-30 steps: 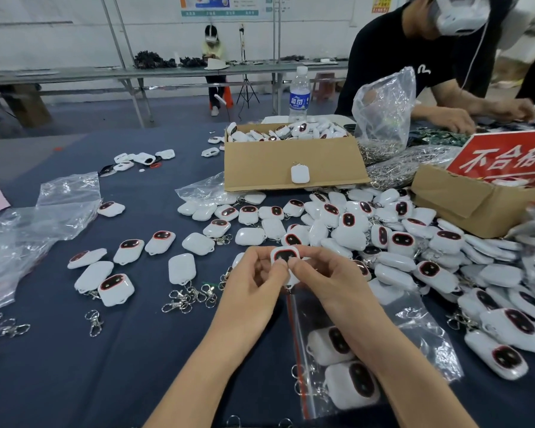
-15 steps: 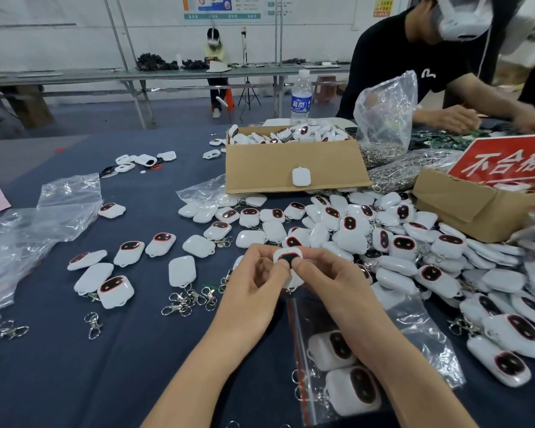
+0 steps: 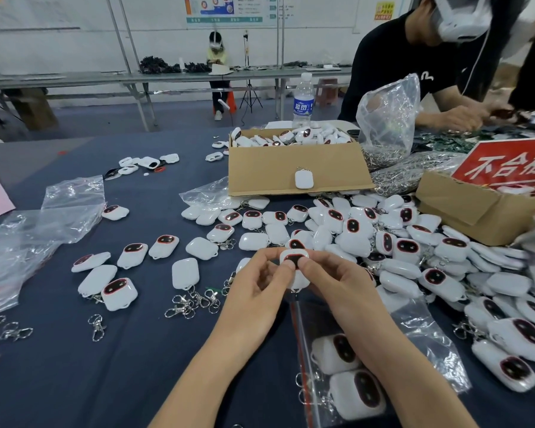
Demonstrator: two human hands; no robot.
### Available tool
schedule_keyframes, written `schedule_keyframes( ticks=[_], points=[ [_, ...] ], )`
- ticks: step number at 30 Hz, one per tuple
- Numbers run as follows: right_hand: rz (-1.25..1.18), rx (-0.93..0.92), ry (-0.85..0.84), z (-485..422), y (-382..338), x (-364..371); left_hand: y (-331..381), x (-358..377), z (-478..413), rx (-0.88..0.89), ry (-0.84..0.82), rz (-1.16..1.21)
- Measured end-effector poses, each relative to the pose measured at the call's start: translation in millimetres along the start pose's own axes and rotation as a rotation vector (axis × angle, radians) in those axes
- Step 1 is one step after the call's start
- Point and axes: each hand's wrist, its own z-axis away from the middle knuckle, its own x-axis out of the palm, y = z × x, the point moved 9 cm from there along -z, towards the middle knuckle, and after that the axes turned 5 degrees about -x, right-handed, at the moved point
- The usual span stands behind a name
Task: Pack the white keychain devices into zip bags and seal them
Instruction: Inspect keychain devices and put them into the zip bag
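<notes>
Both hands hold one white keychain device [image 3: 294, 258] with a dark red-rimmed face, above the blue table. My left hand [image 3: 260, 282] pinches its left side; my right hand [image 3: 337, 285] pinches its right side, thumb on the face. Below my right forearm lies a clear zip bag [image 3: 420, 329] with a red seal strip, holding two white devices [image 3: 337, 353]. A large heap of the same devices [image 3: 368, 230] spreads to the right and behind my hands. More devices [image 3: 119, 293] lie scattered at the left.
An open cardboard box [image 3: 297, 168] full of devices stands behind the heap. Another box [image 3: 476, 208] with a red sign is at right. Loose metal clasps [image 3: 192, 304] lie left of my hands. Empty clear bags [image 3: 28, 230] lie far left. A person works across the table.
Both hands stay together on the same device at nearly the same spot; the fingers shifted slightly on it. The zip bag lies as before.
</notes>
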Motion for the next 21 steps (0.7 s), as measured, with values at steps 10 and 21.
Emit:
schedule_keyframes(
  ticks=[10, 21],
  points=[
    [0.047, -0.04, 0.029, -2.5, 1.0, -3.6, 7.7, 4.0, 1.7, 0.052, -0.027, -0.036],
    [0.05, -0.114, -0.056, -0.1, -5.2, 3.1, 4.0, 4.5, 1.4, 0.085, -0.033, -0.033]
  ],
)
